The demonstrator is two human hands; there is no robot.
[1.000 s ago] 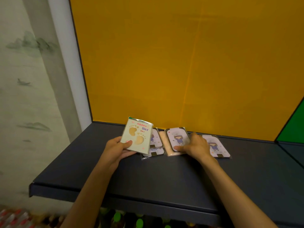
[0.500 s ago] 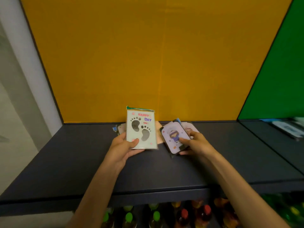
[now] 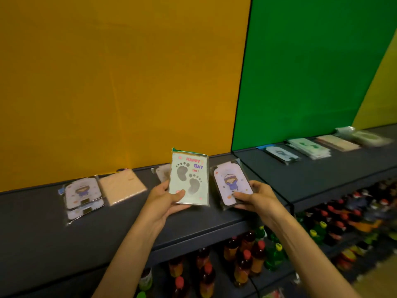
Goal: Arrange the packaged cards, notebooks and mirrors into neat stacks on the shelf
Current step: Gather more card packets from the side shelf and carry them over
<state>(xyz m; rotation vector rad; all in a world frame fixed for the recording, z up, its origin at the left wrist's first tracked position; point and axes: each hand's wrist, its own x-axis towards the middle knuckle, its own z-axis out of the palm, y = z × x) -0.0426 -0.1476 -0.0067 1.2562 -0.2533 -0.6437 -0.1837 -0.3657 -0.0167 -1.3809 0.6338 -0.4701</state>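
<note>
On the dark shelf (image 3: 53, 224), far left, a small pile of wrapped girl-print mirrors (image 3: 82, 197) lay flat, just beside a tan notebook (image 3: 122, 186). Further right the left hand (image 3: 165, 201) gripped a packaged footprint card (image 3: 190, 179), thumb curled over its lower front and fingers behind, holding it upright above the shelf; another pale packet (image 3: 163, 172) showed partly behind it. Next to it the right hand (image 3: 256, 198) pinched a wrapped mirror with a cartoon girl (image 3: 232, 183), thumb on its lower face, tilted and clear of the shelf. Beyond, before the green panel (image 3: 311, 72), more packaged items (image 3: 309, 148) lay in a row. Bottles (image 3: 242, 265) stood below.
</note>
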